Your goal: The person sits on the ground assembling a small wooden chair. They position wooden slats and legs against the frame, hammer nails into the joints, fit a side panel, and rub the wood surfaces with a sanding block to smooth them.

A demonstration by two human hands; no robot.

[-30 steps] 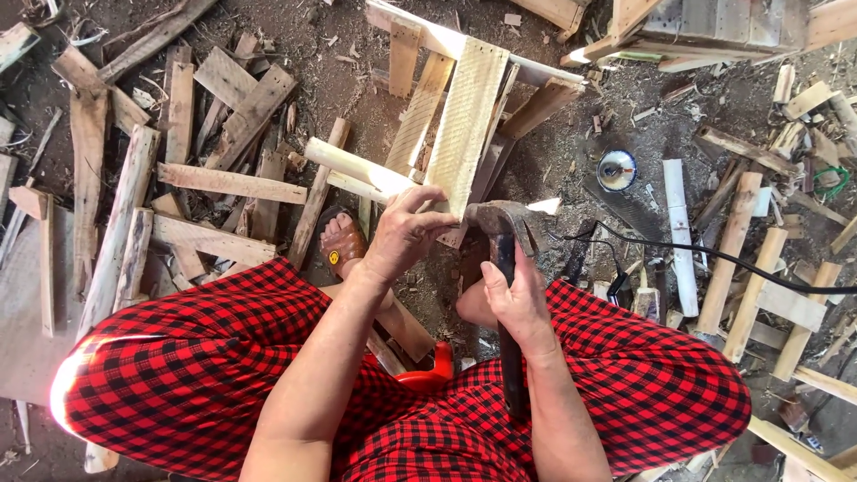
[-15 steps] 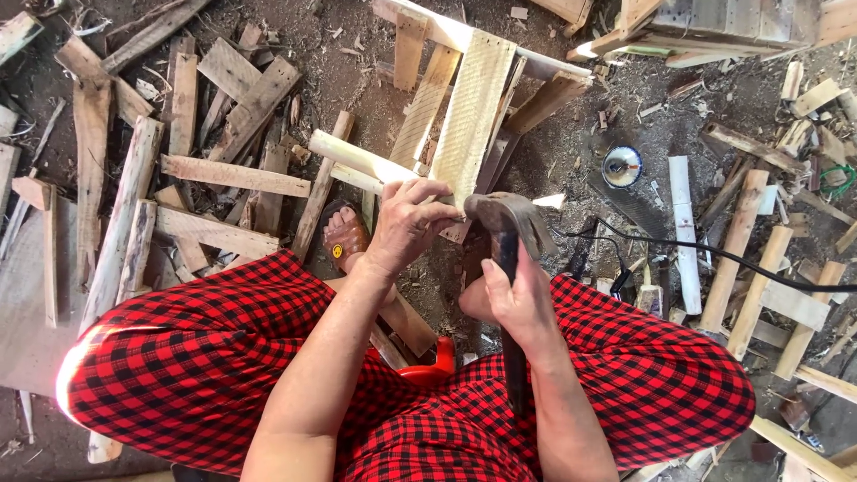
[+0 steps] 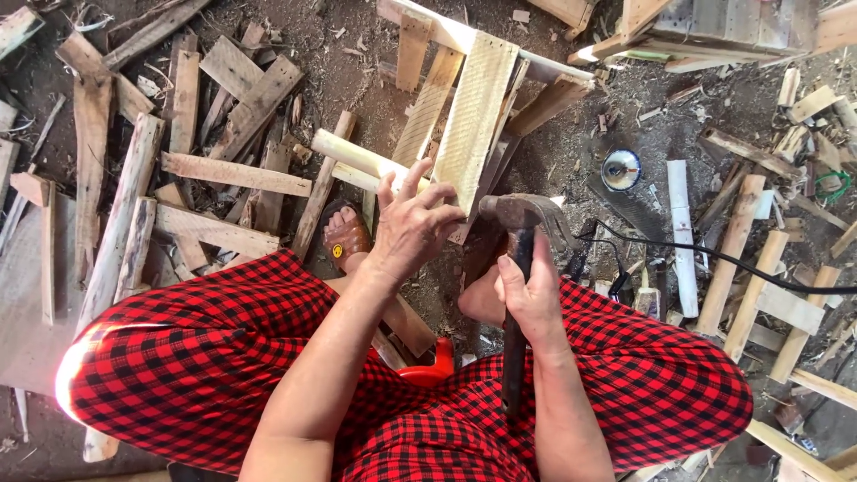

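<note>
We note a bare dirt floor [image 3: 357, 62] strewn with wood offcuts [image 3: 237, 174] and shavings; a black cable [image 3: 732, 261] crosses it, under hard sunlight.

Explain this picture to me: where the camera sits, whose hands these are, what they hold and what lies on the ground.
The camera is worn on a person's head and looks straight down, so the two bare arms are the wearer's own, above a lap in red and black checked cloth. The right hand grips the dark handle of a metal claw hammer, head up near the work. The left hand rests its fingers at the near end of a pale slatted wooden frame, beside a pale round wooden stick. Around lie rough wooden offcuts on dirt, a small round tin, a black cable and a sandalled foot.
</note>
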